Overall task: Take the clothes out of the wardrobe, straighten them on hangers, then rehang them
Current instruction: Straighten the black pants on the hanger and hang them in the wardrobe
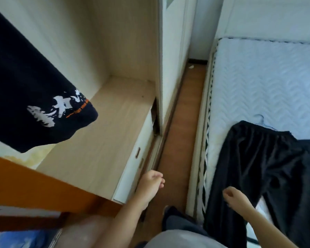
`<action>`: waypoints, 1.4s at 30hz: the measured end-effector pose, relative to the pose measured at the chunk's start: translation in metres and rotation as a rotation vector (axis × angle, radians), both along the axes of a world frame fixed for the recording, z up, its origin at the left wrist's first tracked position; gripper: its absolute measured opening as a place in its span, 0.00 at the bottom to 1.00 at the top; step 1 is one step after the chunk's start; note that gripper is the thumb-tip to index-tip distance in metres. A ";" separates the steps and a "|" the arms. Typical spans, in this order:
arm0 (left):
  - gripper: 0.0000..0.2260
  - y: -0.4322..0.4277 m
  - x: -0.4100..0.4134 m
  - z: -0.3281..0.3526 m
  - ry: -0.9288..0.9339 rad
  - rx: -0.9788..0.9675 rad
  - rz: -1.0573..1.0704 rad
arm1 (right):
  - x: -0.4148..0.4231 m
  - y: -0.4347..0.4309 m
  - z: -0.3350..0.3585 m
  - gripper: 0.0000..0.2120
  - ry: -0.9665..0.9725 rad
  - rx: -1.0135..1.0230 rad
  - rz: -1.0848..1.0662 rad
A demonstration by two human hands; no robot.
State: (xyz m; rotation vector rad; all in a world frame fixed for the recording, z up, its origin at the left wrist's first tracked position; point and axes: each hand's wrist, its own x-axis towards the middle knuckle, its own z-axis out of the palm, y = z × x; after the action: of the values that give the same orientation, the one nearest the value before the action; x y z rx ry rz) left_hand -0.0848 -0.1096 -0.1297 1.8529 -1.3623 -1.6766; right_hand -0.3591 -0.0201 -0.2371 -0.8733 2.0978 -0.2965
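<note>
Head view: the left hand (151, 183) hangs low over the floor strip (179, 133), fingers loosely curled and holding nothing, just beside the white drawer front (132, 169) of the wardrobe. The right hand (234, 196) is out over the black garment (268, 167), fingers also slack and slightly bent, with no cloth gathered in them. Whether it touches the fabric cannot be told.

That black garment lies spread on the mattress (267, 77), its lower part draping over the bed's near edge. Its right side runs out of frame. A thin pale-blue loop (261, 118) shows on the mattress at its top edge, too blurred to identify.

A dark navy garment (34, 86) with a white and orange print hangs in the wardrobe's open compartment at upper left, clear of the pale wood shelf (106, 140) below it. Its top and whatever it hangs from are cut off by the frame.

An orange-brown board (34, 185) slants across the lower left, covering the shelf's near corner. A white sliding door (170, 59) closes the wardrobe's right side. The narrow floor strip between wardrobe and bed is partly filled by the person's dark trouser leg (175, 219). A small white scrap (191, 66) lies at its far end.
</note>
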 end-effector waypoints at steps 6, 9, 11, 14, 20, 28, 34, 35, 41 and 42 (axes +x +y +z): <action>0.08 0.051 0.019 -0.047 -0.082 0.055 -0.263 | 0.035 0.150 -0.004 0.04 -0.053 -0.045 -0.554; 0.09 0.079 0.031 -0.078 -0.148 0.164 -0.219 | 0.070 0.223 -0.004 0.05 -0.039 0.059 -0.625; 0.09 0.102 0.036 -0.096 -0.188 0.281 -0.134 | 0.089 0.268 -0.005 0.07 -0.062 0.116 -0.654; 0.08 0.132 0.034 -0.108 -0.242 0.262 -0.124 | 0.097 0.319 -0.003 0.06 -0.079 0.142 -0.708; 0.07 0.177 -0.002 -0.099 -0.319 -0.007 -0.575 | 0.062 0.384 -0.014 0.09 -0.119 0.133 -0.825; 0.07 0.276 -0.121 -0.107 -0.462 0.034 -0.588 | -0.067 0.458 0.011 0.03 -0.066 0.029 -0.555; 0.11 0.319 -0.270 -0.094 -0.491 -0.227 -1.063 | -0.160 0.534 0.014 0.06 -0.096 0.129 -0.863; 0.12 0.318 -0.286 -0.090 -0.484 -0.276 -1.086 | -0.174 0.532 0.013 0.06 -0.102 0.119 -0.908; 0.11 0.274 -0.331 -0.107 -0.506 -0.256 -1.002 | -0.237 0.469 -0.002 0.03 -0.151 0.127 -0.862; 0.11 0.263 -0.336 -0.116 -0.517 -0.232 -0.982 | -0.246 0.455 -0.006 0.03 -0.159 0.133 -0.819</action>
State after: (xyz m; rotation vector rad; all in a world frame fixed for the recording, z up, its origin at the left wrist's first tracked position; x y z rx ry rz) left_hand -0.4208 0.1529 -0.2453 1.6169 -2.8717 -1.2595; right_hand -0.6052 0.4347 -0.2426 0.1273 2.1961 -0.6132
